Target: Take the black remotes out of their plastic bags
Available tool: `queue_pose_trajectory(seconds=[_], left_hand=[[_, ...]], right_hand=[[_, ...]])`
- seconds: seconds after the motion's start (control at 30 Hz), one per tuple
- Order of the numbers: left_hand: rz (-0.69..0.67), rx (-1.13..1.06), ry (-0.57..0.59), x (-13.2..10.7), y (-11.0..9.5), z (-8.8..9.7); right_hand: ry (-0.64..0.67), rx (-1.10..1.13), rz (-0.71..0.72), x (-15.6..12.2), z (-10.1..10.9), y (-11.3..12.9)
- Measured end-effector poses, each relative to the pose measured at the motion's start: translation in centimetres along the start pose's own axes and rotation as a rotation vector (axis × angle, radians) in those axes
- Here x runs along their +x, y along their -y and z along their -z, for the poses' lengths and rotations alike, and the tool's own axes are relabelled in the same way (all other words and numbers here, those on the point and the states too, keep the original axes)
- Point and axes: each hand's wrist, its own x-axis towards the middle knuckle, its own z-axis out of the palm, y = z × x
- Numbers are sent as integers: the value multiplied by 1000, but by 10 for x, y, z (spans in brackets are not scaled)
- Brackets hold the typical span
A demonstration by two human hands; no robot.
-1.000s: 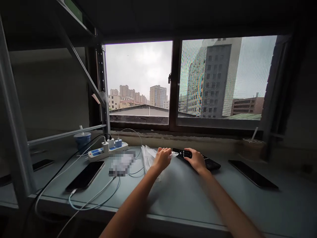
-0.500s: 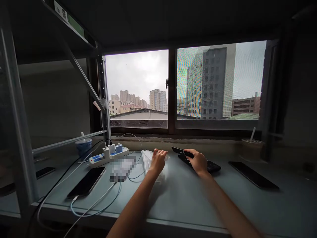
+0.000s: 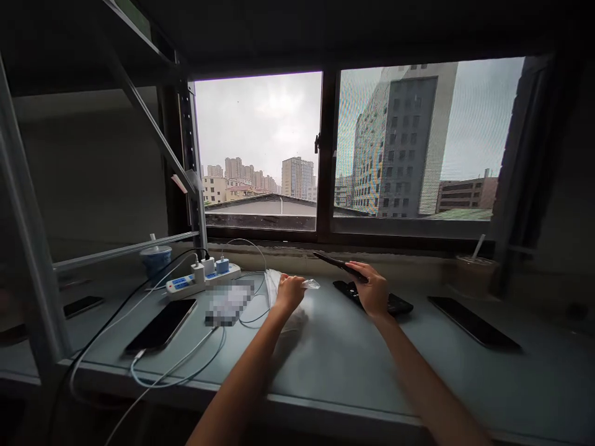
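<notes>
My left hand [image 3: 291, 293] is closed on a clear plastic bag [image 3: 272, 284], gripping it near its top; a twist of the film sticks out past my fingers. The rest of the bag hangs below and behind the hand. In my right hand [image 3: 374, 291] is a thin, dark, long object that looks like a black remote control [image 3: 335, 262], held tilted with its far end raised toward the window. Beneath that hand, more flat black items [image 3: 400, 305] with small pale marks lie on the table, partly covered by my fingers.
A phone [image 3: 162, 326] on a cable lies left, near a power strip [image 3: 183, 284] with chargers. Beside it is a blurred-out item [image 3: 230, 303]. A dark phone-like slab [image 3: 471, 322] and a lidded cup [image 3: 473, 275] are right; a blue cup [image 3: 156, 265] stands behind the metal frame [image 3: 125, 251].
My left fingers have curled down around the bag, and film now pokes out to the right. My right hand has tilted the remote control, so its marked face no longer shows. The view has shifted slightly.
</notes>
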Motion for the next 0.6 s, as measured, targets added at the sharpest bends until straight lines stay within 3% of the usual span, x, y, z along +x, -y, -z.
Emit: queue_pose_trajectory(seconds=[0.3, 0.6], left_hand=[[61, -16, -48, 1, 5, -4], [151, -66, -254, -2, 2, 8]], right_hand=[[-99, 59, 127, 1, 3, 12], [-201, 15, 271, 1, 8, 17]])
